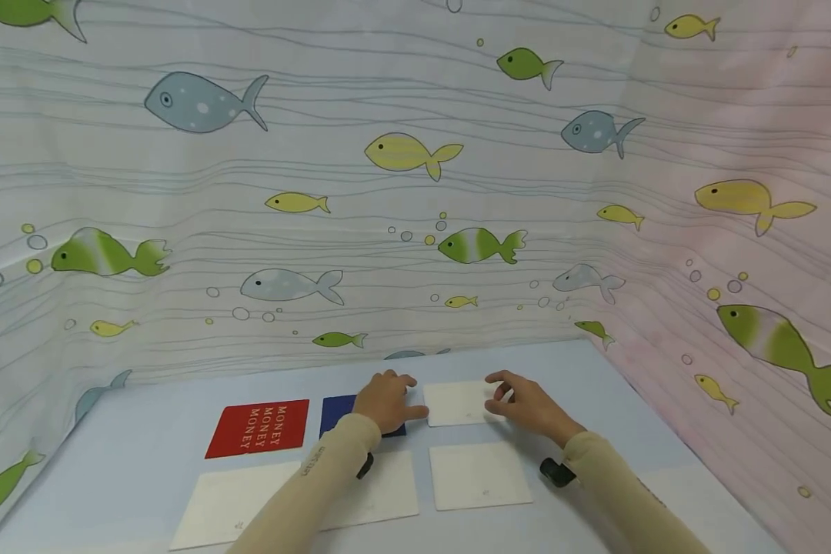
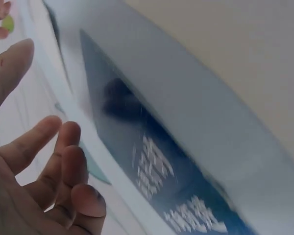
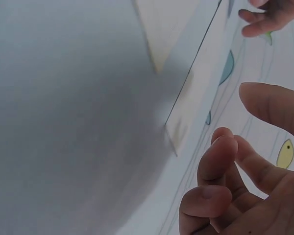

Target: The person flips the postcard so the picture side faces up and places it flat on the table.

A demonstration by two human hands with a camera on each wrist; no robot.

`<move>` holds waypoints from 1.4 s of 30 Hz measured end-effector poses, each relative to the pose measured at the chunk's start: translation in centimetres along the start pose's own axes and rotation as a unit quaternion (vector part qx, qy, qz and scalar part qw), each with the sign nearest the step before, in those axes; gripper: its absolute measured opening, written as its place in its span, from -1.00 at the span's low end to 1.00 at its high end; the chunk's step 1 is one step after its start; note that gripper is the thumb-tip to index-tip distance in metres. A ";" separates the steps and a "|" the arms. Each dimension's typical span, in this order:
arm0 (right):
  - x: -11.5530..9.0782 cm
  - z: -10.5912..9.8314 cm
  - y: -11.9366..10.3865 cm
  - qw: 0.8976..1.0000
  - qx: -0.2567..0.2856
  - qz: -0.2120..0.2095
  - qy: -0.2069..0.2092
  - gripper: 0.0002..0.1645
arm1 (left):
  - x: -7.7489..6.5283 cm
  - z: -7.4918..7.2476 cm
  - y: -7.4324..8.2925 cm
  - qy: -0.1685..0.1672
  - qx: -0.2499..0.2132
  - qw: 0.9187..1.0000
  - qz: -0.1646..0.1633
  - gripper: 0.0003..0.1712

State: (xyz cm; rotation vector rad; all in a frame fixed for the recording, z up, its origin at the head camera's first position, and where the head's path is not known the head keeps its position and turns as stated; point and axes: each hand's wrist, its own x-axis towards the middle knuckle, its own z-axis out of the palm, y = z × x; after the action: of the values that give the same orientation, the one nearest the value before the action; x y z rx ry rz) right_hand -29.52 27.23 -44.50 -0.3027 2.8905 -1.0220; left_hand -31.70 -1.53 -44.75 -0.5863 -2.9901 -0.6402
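Note:
A cream card (image 1: pixel 450 404) lies flat in the back row, with one hand at either side of it. My left hand (image 1: pixel 385 404) hovers over the right part of a blue card (image 1: pixel 335 408), thumb toward the cream card's left edge and fingers loosely bent around nothing. In the left wrist view, white lettering shows on the blue card (image 2: pixel 122 103). My right hand (image 1: pixel 529 406) is at the cream card's right edge, fingers loosely curved with a gap to the thumb. That card's corner (image 3: pixel 186 107) appears beyond the fingers in the right wrist view.
A red card (image 1: pixel 231 431) printed with MONEY lies at the back left. Nearer me are three cream cards: one at left (image 1: pixel 228 496), one partly under my left sleeve (image 1: pixel 388 485), one at right (image 1: pixel 481 477). Fish-patterned cloth (image 1: pixel 360 246) walls the white table (image 1: pixel 138 431).

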 end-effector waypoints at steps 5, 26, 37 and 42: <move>0.3 -0.2 0.5 1.000 -0.003 0.011 0.003 -0.38 | 1.0 0.6 0.8 0.001 0.021 1.000 0.003 -0.22; 3.8 -1.2 1.2 0.994 -0.067 0.045 -0.079 0.03 | 1.9 0.1 2.6 -0.057 0.040 0.996 -0.053 -0.05; 4.1 -1.6 1.8 0.989 -0.090 0.058 -0.104 -0.12 | 2.0 1.0 2.4 -0.052 -0.003 0.997 -0.064 -0.08; 3.9 -1.4 2.4 0.991 -0.069 0.053 -0.100 -0.15 | 2.0 1.2 2.6 -0.049 0.000 0.997 -0.065 -0.08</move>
State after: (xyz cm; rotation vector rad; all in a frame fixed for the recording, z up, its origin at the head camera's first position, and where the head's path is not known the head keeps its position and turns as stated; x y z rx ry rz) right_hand -33.96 29.13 -44.86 -0.2389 2.7662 -0.7328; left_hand -32.49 1.86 -44.60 -0.4376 -3.1403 -0.6382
